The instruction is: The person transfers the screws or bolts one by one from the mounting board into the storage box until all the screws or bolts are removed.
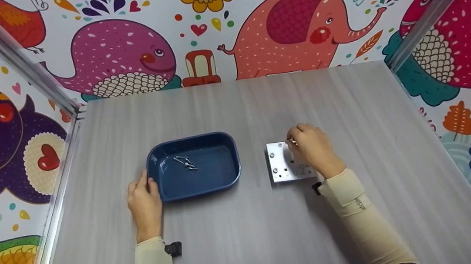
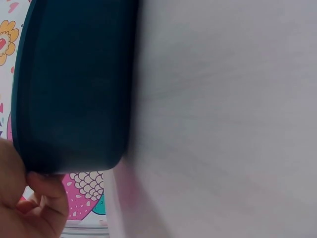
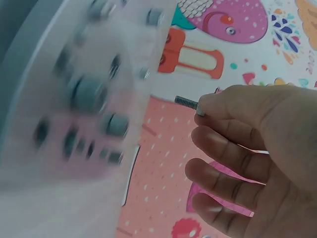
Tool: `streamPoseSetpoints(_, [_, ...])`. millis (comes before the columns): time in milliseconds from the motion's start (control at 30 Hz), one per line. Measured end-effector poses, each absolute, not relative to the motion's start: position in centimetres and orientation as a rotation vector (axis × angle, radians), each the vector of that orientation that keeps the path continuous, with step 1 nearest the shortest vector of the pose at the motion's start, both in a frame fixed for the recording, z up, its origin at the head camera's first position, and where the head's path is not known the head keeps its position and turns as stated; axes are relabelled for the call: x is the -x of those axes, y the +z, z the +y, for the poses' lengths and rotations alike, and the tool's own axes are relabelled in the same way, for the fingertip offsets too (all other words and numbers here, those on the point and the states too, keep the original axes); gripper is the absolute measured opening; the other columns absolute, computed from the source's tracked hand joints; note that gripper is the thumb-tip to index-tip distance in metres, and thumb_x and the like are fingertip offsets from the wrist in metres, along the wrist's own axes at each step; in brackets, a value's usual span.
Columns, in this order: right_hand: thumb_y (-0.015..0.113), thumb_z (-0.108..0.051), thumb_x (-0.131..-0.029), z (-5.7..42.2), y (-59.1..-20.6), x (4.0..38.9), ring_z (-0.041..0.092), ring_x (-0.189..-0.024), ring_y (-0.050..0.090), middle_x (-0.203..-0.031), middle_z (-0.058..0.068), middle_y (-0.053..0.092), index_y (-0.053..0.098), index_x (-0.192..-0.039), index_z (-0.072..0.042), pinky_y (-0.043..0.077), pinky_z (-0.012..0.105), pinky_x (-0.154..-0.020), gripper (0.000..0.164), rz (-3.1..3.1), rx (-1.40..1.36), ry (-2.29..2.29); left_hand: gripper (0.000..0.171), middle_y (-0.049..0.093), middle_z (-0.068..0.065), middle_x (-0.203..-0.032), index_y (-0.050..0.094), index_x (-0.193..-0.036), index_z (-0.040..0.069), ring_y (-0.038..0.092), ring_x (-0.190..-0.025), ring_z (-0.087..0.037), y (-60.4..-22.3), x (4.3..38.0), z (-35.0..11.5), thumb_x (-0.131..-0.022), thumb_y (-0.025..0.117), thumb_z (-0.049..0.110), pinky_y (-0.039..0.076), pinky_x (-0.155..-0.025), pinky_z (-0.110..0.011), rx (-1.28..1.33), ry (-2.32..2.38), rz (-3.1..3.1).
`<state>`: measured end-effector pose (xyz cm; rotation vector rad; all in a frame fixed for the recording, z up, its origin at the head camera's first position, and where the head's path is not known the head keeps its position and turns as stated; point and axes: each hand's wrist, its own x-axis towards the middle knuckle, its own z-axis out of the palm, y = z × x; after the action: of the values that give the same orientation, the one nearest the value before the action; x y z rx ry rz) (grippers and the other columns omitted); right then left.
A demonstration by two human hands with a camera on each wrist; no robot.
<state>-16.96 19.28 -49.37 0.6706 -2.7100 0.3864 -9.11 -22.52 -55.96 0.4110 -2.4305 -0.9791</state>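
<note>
My left hand (image 1: pixel 144 205) is at the left end of a dark blue tray (image 1: pixel 200 191), its fingers and thumb gripping the rim. In the left wrist view, curled fingers meet the tray's (image 2: pixel 74 99) end wall. Several small silver screws (image 1: pixel 186 164) lie inside the tray. My right hand (image 1: pixel 314 148) is over the far right part of a silver metal plate (image 1: pixel 282 162) with holes and screws set in it. Between thumb and index finger it pinches a screw (image 3: pixel 186 102), threaded end pointing out past the fingertips; the other fingers are loosely bent.
The grey wood-grain table (image 1: pixel 238 245) carries the tray on the left and the plate on the right. Printed cartoon walls (image 1: pixel 207 30) rise behind and at both sides. Metal frame bars (image 1: pixel 32 70) stand at the corners.
</note>
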Motion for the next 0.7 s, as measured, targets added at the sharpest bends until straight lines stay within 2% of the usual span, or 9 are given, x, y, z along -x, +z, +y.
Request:
streamPoseSetpoints(333, [0.075,-0.010,-0.088,13.2,-48.9,16.6,0.026,-0.077,0.062,-0.085,0.006,0.065,0.070,-0.089,-0.007,0.052,0.042,-0.067,0.006,-2.638,-0.877,0.491,0.034,0.058,-0.029,-0.100,0.061,-0.130,-0.010,0.059,-0.093,-0.046,-55.8,8.9,-22.5,-0.099,0.058,0.002,0.047,-0.087,-0.055,-0.417,-0.992,-2.442])
streamPoseSetpoints(500, [0.074,-0.013,-0.087,10.0,-49.2,16.1,0.026,-0.077,0.061,-0.085,0.004,0.065,0.071,-0.090,-0.010,0.050,0.041,-0.062,0.006,-2.630,-0.965,0.489,0.033,0.058,-0.029,-0.100,0.061,-0.130,-0.009,0.059,-0.093,-0.045,-55.8,8.9,-22.6,-0.098,0.058,0.002,0.047,-0.086,-0.055,-0.408,-0.981,-2.443])
streamPoseSetpoints(700, [0.074,-0.015,-0.088,8.4,-49.6,15.7,0.024,-0.078,0.061,-0.086,0.003,0.064,0.071,-0.090,-0.010,0.050,0.039,-0.063,0.007,-2.671,-1.017,0.446,0.033,0.059,-0.029,-0.099,0.062,-0.128,-0.010,0.058,-0.094,-0.046,-55.8,9.0,-22.5,-0.097,0.060,0.001,0.046,-0.088,-0.055,-0.401,-0.972,-2.432])
